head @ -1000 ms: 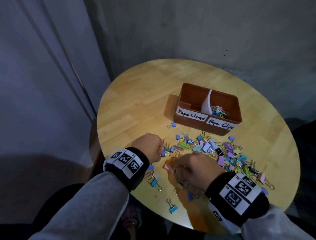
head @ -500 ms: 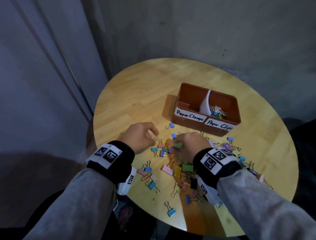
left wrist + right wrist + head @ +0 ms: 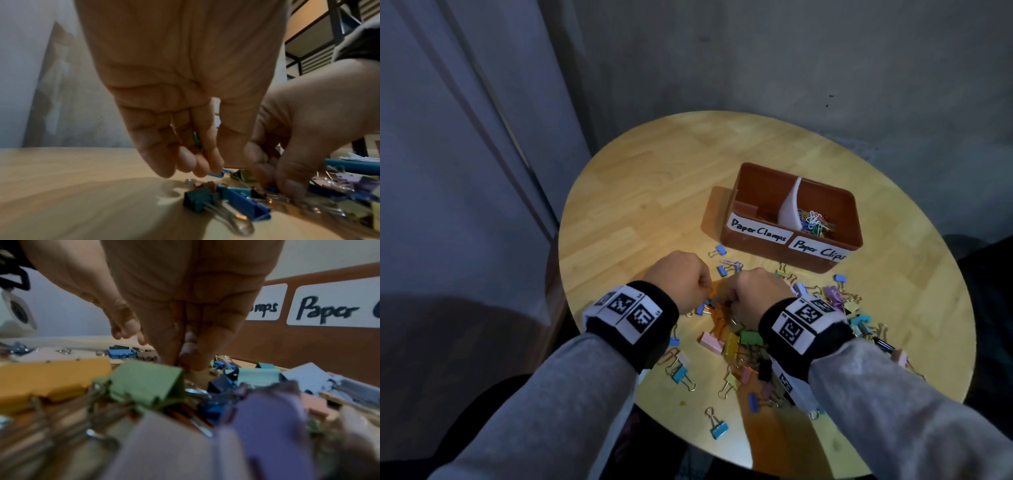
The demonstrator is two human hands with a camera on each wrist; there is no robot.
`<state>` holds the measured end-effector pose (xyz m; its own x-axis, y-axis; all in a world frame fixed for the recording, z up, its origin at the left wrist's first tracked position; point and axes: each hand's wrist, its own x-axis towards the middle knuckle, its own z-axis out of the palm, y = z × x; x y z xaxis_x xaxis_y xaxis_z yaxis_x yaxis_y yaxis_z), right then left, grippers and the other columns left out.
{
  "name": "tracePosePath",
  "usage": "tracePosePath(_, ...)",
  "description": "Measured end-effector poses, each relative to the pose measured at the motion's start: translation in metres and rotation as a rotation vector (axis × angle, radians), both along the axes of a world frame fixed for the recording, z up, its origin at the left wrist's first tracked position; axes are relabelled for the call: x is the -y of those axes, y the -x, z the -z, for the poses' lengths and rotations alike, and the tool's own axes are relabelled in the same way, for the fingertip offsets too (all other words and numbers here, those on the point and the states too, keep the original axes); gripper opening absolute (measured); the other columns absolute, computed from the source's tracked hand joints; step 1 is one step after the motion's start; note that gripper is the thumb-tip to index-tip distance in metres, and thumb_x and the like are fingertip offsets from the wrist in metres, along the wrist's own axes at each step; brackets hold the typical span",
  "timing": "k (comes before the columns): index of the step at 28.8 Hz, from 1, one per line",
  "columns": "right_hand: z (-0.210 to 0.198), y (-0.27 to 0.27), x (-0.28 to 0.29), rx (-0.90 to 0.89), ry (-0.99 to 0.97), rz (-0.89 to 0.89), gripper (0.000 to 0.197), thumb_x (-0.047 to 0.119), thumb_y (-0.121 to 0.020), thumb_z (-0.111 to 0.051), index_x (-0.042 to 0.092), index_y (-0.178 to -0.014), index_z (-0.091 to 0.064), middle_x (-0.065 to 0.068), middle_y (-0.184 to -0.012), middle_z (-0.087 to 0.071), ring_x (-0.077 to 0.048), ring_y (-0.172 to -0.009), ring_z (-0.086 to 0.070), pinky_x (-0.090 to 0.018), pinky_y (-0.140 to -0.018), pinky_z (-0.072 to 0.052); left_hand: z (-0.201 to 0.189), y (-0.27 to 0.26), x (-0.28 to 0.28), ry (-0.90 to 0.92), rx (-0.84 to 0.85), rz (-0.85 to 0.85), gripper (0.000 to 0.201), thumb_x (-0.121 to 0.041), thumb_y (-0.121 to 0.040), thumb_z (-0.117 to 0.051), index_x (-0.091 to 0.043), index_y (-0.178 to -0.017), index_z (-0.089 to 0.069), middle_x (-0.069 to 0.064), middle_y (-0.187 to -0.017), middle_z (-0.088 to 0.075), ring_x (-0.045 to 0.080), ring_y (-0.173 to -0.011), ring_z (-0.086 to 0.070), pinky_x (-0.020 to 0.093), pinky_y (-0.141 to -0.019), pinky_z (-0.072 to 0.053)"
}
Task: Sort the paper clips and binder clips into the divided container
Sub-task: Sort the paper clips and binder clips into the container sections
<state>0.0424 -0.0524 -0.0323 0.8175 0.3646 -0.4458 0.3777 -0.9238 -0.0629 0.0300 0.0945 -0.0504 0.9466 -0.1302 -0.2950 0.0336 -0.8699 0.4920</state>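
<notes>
Picking step: your left hand (image 3: pixel 180 100) pinches a green paper clip (image 3: pixel 197 140), your right hand's (image 3: pixel 755 296) grip I cannot tell; carry it to the container (image 3: pixel 756 245) next

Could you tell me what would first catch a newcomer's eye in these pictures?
Probably the bright scatter of binder clips across the near side of the round table, with the left hand and right hand working fingers-down in it. Behind stands the brown container, its right "Paper Clips" half holding colourful paper clips.

Matt wooden table (image 3: pixel 640 192), glossy metal-handled binder clips (image 3: pixel 236 204).
</notes>
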Motion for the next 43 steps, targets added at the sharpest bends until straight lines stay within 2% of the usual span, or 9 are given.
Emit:
tracePosePath(3, -0.001, 0.000, 0.003, -0.026, -0.009, 0.028, 0.008, 0.013, -0.079, -0.062, 0.018, -0.085, -0.059, -0.006, -0.093, -0.059, -0.028, -0.092, -0.062, -0.030, -0.070, -0.047, 0.002, -0.003, 0.003, -0.064, -0.008, 0.049, 0.015, -0.019, -0.083, -0.068, -0.023, -0.097, -0.073, -0.004, -0.099, -0.067, 0.017, -0.093, -0.064, 0.033, -0.081, -0.055)
tracePosePath(8, 0.002, -0.006, 0.029, -0.032, -0.205, 0.193, 0.018, 0.012, -0.076, -0.061, 0.025, -0.066, -0.056, 0.005, -0.078, -0.061, -0.020, -0.079, -0.060, -0.025, -0.066, -0.044, 0.004, -0.006, 0.002, -0.067, -0.078, 0.033, 0.020, -0.008, -0.078, -0.073, -0.025, -0.087, -0.068, -0.007, -0.092, -0.064, 0.015, -0.089, -0.064, 0.032, -0.078, -0.055)
tracePosePath(17, -0.003, -0.001, 0.075, -0.146, -0.691, 0.627, 0.030, -0.007, -0.089, -0.048, 0.013, -0.070, -0.060, -0.005, -0.058, -0.059, -0.018, -0.052, -0.056, -0.024, -0.047, -0.043, 0.009, -0.010, -0.018, 0.056, -0.046, -0.087, 0.034, 0.007, -0.080, -0.062, -0.022, -0.093, -0.074, -0.006, -0.089, -0.065, 0.010, -0.086, -0.064, 0.022, -0.072, -0.050)
tracePosePath(20, 0.000, -0.002, 0.069, -0.175, -0.710, 0.646, 0.040, -0.006, -0.088, -0.040, 0.016, -0.059, -0.055, -0.004, -0.058, -0.052, -0.022, -0.063, -0.050, -0.027, -0.062, -0.042, 0.002, -0.006, -0.030, 0.157, 0.029, -0.169, 0.024, -0.003, -0.086, -0.061, -0.021, -0.093, -0.076, -0.007, -0.089, -0.067, 0.008, -0.082, -0.062, 0.020, -0.073, -0.046)
tracePosePath(23, -0.002, 0.003, 0.056, -0.206, -0.687, 0.616, 0.040, 0.002, -0.090, -0.042, 0.017, -0.055, -0.056, 0.001, -0.059, -0.052, -0.020, -0.067, -0.048, -0.028, -0.069, -0.038, -0.003, 0.000, -0.044, 0.240, 0.050, -0.260, 0.024, -0.010, -0.094, -0.055, -0.023, -0.091, -0.075, -0.005, -0.088, -0.066, 0.011, -0.085, -0.061, 0.025, -0.079, -0.047)
tracePosePath(28, -0.011, 0.048, 0.021, -0.192, -0.506, 0.241, 0.016, 0.020, -0.091, -0.057, 0.031, -0.086, -0.069, 0.010, -0.070, -0.061, -0.007, -0.065, -0.055, -0.024, -0.062, -0.045, 0.002, 0.012, -0.060, 0.473, -0.020, -0.369, 0.050, 0.013, -0.080, -0.039, -0.027, -0.072, -0.069, 0.011, -0.075, -0.065, 0.022, -0.067, -0.060, 0.036, -0.066, -0.048)
tracePosePath(34, -0.016, 0.055, -0.010, -0.116, -0.268, 0.006, 0.039, 0.028, -0.094, -0.052, 0.052, -0.124, -0.055, 0.006, -0.114, -0.067, -0.010, -0.086, -0.058, -0.021, -0.081, -0.047, -0.003, 0.018, -0.057, 0.403, -0.131, -0.328, 0.047, 0.006, -0.084, -0.039, -0.032, -0.084, -0.066, 0.007, -0.084, -0.062, 0.025, -0.065, -0.059, 0.035, -0.067, -0.047)
tracePosePath(37, -0.021, 0.056, -0.023, -0.114, -0.226, -0.135, 0.037, 0.029, -0.092, -0.058, 0.046, -0.125, -0.058, 0.007, -0.124, -0.062, -0.016, -0.112, -0.057, -0.021, -0.082, -0.041, -0.010, 0.020, -0.059, 0.299, -0.115, -0.323, 0.038, 0.002, -0.086, -0.042, -0.026, -0.076, -0.066, 0.008, -0.100, -0.064, 0.031, -0.092, -0.062, 0.036, -0.077, -0.051)
tracePosePath(43, -0.011, 0.064, -0.050, -0.028, -0.162, -0.289, 0.022, 0.031, -0.087, -0.064, 0.034, -0.108, -0.068, 0.001, -0.104, -0.066, -0.023, -0.101, -0.058, -0.028, -0.072, -0.043, -0.017, 0.020, -0.060, 0.236, -0.121, -0.298, 0.037, 0.001, -0.089, -0.038, -0.024, -0.075, -0.063, 0.004, -0.092, -0.059, 0.031, -0.096, -0.061, 0.040, -0.081, -0.052)
